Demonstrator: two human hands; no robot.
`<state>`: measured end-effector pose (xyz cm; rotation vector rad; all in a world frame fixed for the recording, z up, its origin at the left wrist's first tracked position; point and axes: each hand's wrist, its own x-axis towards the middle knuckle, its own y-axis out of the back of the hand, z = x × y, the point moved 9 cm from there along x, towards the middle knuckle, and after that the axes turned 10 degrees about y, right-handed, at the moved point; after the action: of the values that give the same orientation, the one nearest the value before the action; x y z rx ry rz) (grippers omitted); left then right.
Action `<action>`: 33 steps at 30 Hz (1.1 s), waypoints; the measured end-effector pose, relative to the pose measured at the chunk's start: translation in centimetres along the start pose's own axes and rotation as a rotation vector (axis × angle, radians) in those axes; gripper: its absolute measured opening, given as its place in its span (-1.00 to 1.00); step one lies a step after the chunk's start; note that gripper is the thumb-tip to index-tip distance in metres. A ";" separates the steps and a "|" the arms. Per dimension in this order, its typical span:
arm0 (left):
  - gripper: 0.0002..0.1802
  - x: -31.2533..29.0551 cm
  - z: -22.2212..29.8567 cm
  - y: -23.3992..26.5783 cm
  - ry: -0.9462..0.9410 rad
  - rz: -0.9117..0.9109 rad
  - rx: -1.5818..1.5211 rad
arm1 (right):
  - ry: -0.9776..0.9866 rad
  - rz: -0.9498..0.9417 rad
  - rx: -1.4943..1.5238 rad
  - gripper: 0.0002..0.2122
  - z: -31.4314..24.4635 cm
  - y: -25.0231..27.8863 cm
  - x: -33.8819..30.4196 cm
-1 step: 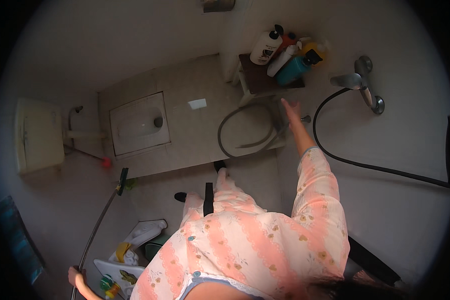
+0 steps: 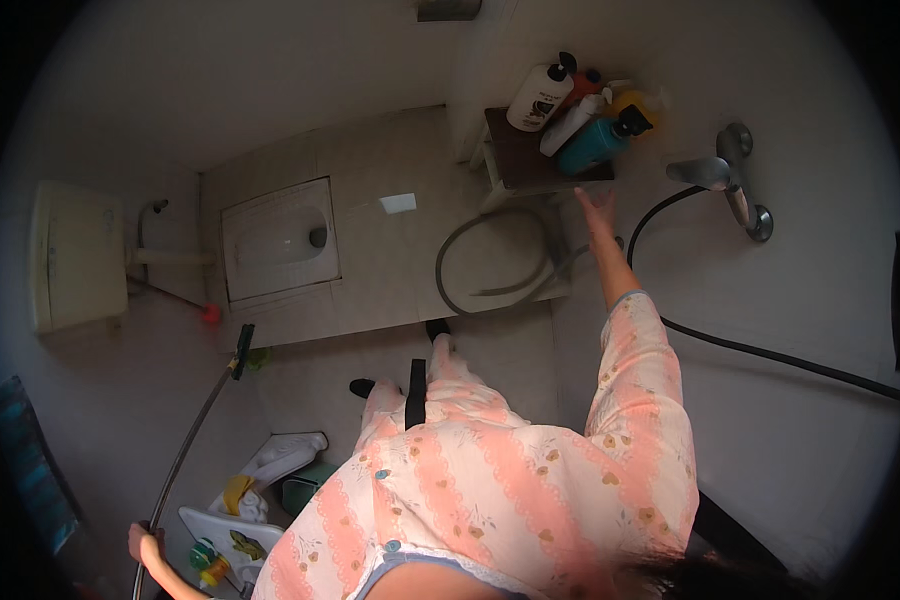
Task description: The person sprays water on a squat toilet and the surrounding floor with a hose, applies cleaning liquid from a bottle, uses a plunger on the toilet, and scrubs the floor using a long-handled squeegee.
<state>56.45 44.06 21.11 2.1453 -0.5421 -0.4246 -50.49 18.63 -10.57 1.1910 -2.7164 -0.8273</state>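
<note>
Head view, the only one. Change is slight: right hand (image 2: 598, 215) sits a touch nearer the small stand (image 2: 518, 150) than a moment ago, its fingers a little more spread. Thumb and fingers wide, nothing between them; whether a fingertip brushes the stand's front edge, cannot tell. Teal bottle (image 2: 590, 147) is the closest container, just beyond the fingertips, leaning among a white pump bottle (image 2: 540, 97), a white spray bottle (image 2: 573, 125) and an orange bottle (image 2: 655, 100), all on the stand.

Left hand (image 2: 145, 543), out at lower left, fingers closed round a long pole (image 2: 183, 450). Hold much the same as before. Pole runs up and to the right, bowed (some of that bend is surely the lens), ending in a green head (image 2: 242, 350). The head stands near the step edge, well short of the squat toilet (image 2: 280, 240).

Grey hose (image 2: 441, 265) lies coiled below the stand, where it was. Whole scene shifted a shade, so the camera moved too.

Meaning for the work, as judged: left side settled, pole secured; right side at the approach, no grip made.
</note>
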 end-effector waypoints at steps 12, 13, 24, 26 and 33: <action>-0.74 -10.4 3.8 -12.6 0.177 -0.486 -0.378 | 0.352 0.091 -0.256 -0.16 -8.5 0.5 11.6; -0.74 -11.6 3.8 -16.0 0.242 -0.578 -0.556 | 0.333 0.077 -0.302 -0.14 -8.2 0.3 11.2; -0.68 -27.0 23.8 -18.2 0.543 -1.329 -1.578 | 0.964 -0.208 -0.224 -0.38 -13.6 -6.8 -9.1; -0.69 -26.1 25.7 -18.9 0.564 -1.372 -1.611 | 0.784 -0.338 0.193 -0.36 -10.5 -12.5 -9.6; -0.79 -24.5 29.4 -19.0 0.600 -1.438 -1.853 | 0.969 -0.664 0.106 -0.42 -15.0 -24.6 -22.6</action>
<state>25.90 47.44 -8.56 0.3429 1.3748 -0.5634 -14.39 13.91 -6.58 1.8922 -1.6014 -0.0323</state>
